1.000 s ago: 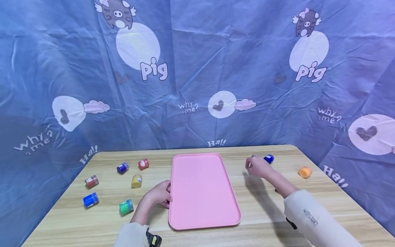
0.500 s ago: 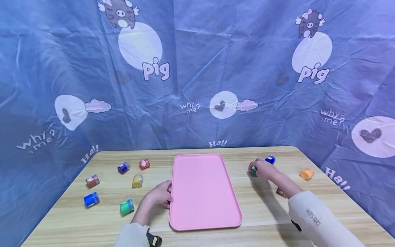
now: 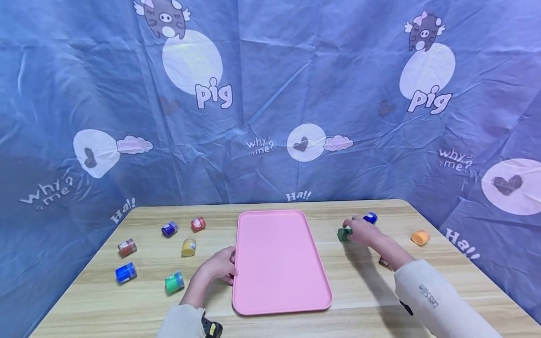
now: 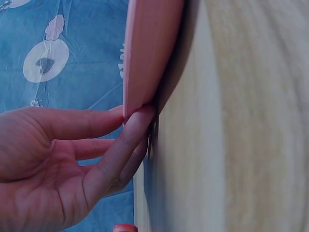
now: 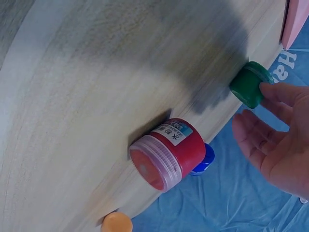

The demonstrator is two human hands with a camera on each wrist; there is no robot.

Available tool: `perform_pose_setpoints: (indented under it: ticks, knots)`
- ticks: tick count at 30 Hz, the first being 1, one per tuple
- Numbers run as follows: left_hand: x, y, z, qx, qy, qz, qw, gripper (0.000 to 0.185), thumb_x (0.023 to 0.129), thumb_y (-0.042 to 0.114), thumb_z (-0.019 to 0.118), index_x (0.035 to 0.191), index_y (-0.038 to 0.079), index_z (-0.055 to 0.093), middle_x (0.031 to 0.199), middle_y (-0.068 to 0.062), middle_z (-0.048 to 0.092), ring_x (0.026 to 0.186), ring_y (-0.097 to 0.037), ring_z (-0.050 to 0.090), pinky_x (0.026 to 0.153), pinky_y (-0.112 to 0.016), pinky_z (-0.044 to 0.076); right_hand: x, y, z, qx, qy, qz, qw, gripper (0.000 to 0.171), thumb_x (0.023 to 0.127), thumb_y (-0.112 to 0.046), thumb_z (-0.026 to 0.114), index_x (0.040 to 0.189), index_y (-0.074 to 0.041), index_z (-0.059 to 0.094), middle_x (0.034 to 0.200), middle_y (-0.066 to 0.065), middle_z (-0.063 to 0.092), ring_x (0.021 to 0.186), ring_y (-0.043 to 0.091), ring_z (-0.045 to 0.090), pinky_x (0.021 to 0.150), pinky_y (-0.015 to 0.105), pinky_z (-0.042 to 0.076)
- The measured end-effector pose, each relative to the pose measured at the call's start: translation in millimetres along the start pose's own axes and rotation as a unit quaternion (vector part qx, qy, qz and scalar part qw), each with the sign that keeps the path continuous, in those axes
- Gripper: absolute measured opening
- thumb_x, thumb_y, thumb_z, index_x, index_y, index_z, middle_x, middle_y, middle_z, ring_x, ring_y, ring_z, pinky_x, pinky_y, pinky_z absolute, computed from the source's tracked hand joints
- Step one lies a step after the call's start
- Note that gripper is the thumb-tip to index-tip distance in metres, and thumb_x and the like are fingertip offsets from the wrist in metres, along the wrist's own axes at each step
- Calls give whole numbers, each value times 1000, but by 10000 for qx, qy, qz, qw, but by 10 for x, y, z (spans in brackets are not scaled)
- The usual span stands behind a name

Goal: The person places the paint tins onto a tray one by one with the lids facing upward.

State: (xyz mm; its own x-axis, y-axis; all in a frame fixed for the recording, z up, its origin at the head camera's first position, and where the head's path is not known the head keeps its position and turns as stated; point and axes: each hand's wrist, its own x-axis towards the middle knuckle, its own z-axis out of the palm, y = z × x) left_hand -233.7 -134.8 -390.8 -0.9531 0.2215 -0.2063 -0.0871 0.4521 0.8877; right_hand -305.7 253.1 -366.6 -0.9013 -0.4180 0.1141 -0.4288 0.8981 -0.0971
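A pink rectangular tray lies at the middle of the wooden table. My left hand pinches its left edge; in the left wrist view the thumb is on the rim and fingers reach under the tray wall. Right of the tray, my right hand holds a dark green paint jar. The right wrist view shows thumb and forefinger pinching the green jar close over the table, other fingers loosely bent. A red paint jar lies on its side nearby, mostly hidden under my forearm in the head view.
A blue jar lies behind my right hand, an orange jar farther right. Left of the tray are several more paint jars, among them yellow, green and blue. A printed blue curtain hangs behind the table.
The green jar, hidden by my right hand at first, now shows left of its fingers. That hand has shifted slightly right and down in view. My left hand keeps its hold on the tray.
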Motion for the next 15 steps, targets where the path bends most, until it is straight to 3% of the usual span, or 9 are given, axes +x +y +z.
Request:
perform_pose_setpoints:
  ticks: [3, 7, 15]
  knots:
    - [6, 13, -8, 19, -17, -10, 10000, 47, 67, -25, 51, 112, -12, 45, 83, -14, 44, 57, -23, 55, 51, -33, 54, 16, 5, 25, -84, 54, -227, 9997, 31, 68, 3, 68, 98, 6, 60, 91, 20, 57, 84, 36, 58, 70, 44, 49]
    - [6, 21, -21, 25, -62, -26, 10000, 47, 68, -24, 52, 113, -13, 44, 82, -15, 44, 58, -23, 55, 52, -33, 54, 43, 30, 79, -298, 240, -570, 9976, 29, 64, 4, 70, 92, 4, 60, 86, 14, 58, 80, 32, 60, 68, 41, 50]
    - [-7, 16, -17, 25, -93, -21, 10000, 45, 68, -24, 52, 111, -12, 44, 82, -14, 43, 60, -24, 56, 53, -33, 54, 76, 91, 178, -437, 469, -715, 9954, 29, 64, -1, 77, 87, 1, 61, 79, 8, 53, 74, 28, 58, 64, 38, 50]
